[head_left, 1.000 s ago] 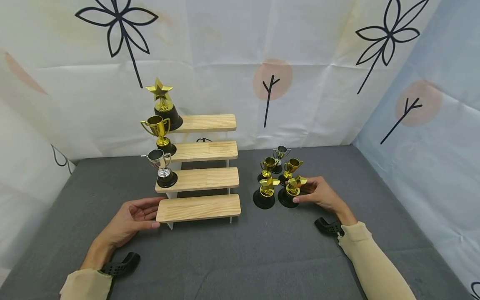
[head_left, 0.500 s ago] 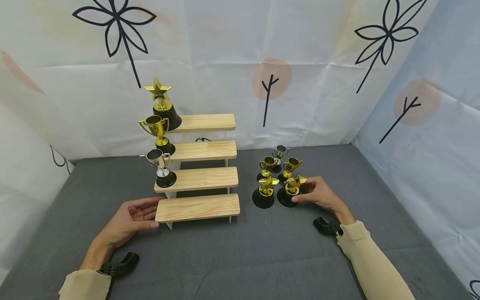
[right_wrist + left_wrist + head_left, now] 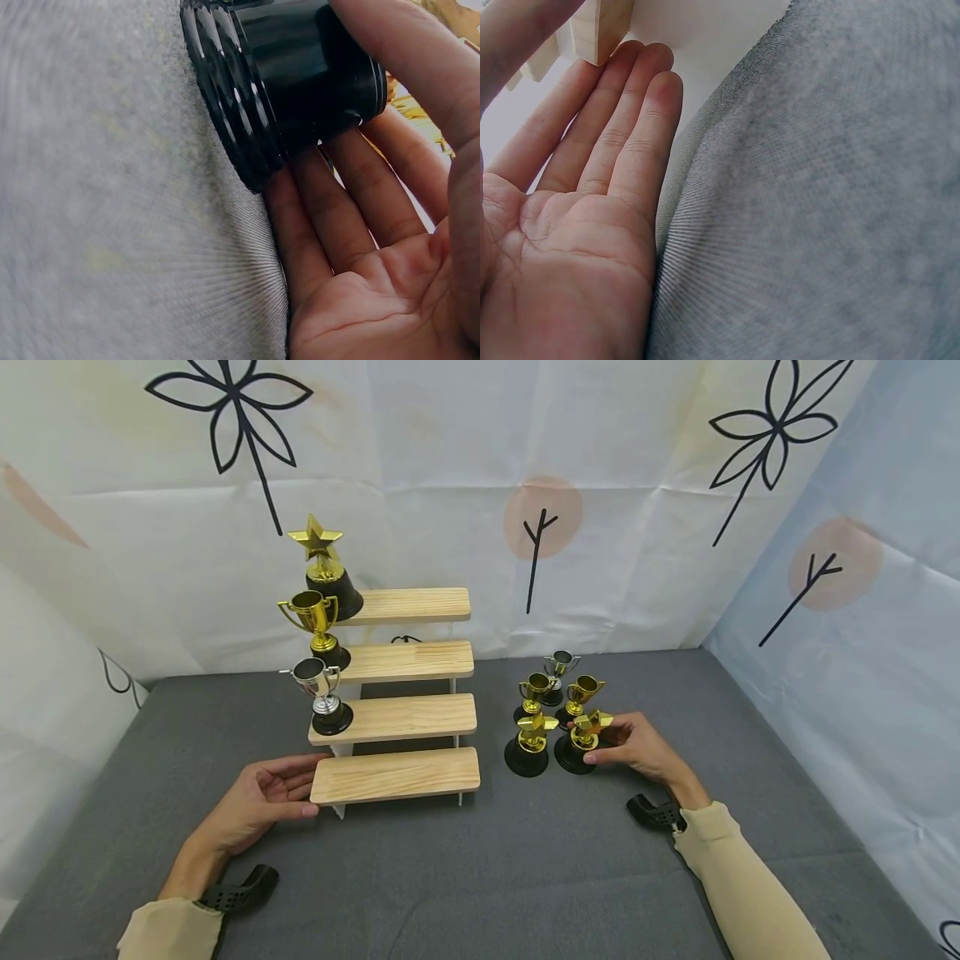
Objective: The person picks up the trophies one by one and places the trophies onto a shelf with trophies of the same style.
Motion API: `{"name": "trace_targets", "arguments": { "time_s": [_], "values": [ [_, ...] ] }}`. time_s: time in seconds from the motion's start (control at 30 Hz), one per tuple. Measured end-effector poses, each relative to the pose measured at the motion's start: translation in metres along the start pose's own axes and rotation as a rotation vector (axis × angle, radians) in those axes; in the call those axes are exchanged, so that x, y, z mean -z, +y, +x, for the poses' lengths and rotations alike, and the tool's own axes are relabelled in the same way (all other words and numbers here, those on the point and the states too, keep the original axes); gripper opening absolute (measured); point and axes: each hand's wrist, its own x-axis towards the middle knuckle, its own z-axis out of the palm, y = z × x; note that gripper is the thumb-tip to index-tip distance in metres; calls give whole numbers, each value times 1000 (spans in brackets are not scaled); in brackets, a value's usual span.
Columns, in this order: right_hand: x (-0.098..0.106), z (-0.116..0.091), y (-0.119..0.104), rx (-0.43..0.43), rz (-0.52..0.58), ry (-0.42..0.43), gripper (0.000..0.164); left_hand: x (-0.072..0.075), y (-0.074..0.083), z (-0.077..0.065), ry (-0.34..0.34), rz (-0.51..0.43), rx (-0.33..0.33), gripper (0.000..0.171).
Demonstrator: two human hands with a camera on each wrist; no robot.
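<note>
In the head view my left hand (image 3: 258, 797) is at the left end of the lowest board of a wooden step shelf (image 3: 395, 777). Its fingers are nearly straight, fingertips right at the board end (image 3: 604, 30) in the left wrist view. On the right, my right hand (image 3: 637, 750) holds a small gold star trophy (image 3: 588, 732) by its black base (image 3: 307, 71), thumb on one side and fingers on the other. The base stands upright on the grey cloth. Beside it is another gold star trophy (image 3: 531, 745), with gold cups (image 3: 582, 693) behind.
A large star trophy (image 3: 324, 564), a gold cup trophy (image 3: 315, 622) and a silver cup trophy (image 3: 324, 693) stand at the left ends of the upper three boards. A small silver cup (image 3: 557, 677) is at the back of the right group. A patterned cloth backdrop (image 3: 450, 527) rises behind.
</note>
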Motion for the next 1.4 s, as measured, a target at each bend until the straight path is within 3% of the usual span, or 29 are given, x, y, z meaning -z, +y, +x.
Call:
{"name": "trace_targets", "arguments": {
  "time_s": [0.37,0.9,1.17,1.4],
  "values": [
    [0,1,-1,8,10,-19,45,0,0,0,-13,-12,-13,66],
    [-2,-2,-6,-22,-71,24,35,-1,1,0,-3,4,7,69],
    [2,-3,-14,31,-78,28,32,-2,1,0,22,22,24,70],
    [2,-3,-25,57,-102,52,33,-2,1,1,-10,-16,-5,67]
  ]
}}
